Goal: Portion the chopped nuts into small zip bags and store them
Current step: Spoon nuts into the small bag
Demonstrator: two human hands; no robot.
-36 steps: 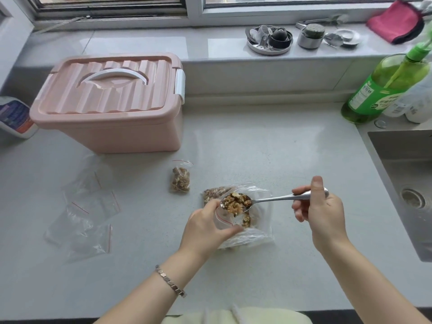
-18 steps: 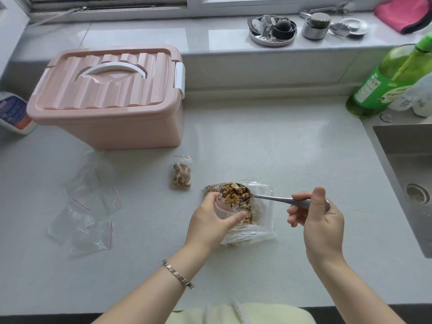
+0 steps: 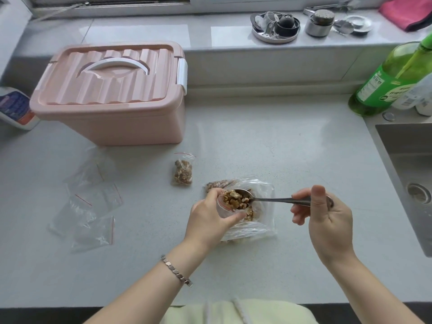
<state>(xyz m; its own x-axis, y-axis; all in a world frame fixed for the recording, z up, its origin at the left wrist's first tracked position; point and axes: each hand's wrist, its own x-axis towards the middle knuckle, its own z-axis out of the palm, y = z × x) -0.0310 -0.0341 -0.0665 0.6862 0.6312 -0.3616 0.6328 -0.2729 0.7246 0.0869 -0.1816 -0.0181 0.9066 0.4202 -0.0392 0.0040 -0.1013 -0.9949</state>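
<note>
My left hand (image 3: 210, 218) holds a small clear zip bag (image 3: 225, 208) open at its red-lined mouth, over the large clear bag of chopped nuts (image 3: 259, 220) lying on the counter. My right hand (image 3: 325, 216) grips the handle of a metal spoon (image 3: 271, 200). The spoon's bowl, heaped with chopped nuts (image 3: 235, 199), is tipped into the small bag's mouth. A filled small zip bag (image 3: 183, 170) lies left of them. Several empty small zip bags (image 3: 91, 202) lie further left.
A pink lidded storage box (image 3: 112, 97) stands at the back left. A steel sink (image 3: 411, 178) is at the right, with a green bottle (image 3: 388, 85) behind it. On the window ledge sit metal kitchen items (image 3: 275, 26) and a pink cloth (image 3: 406, 12).
The spoon's bowl has moved down and left into the small bag's mouth and tipped. My right hand has dropped a little lower. My left hand has kept its hold on the bag.
</note>
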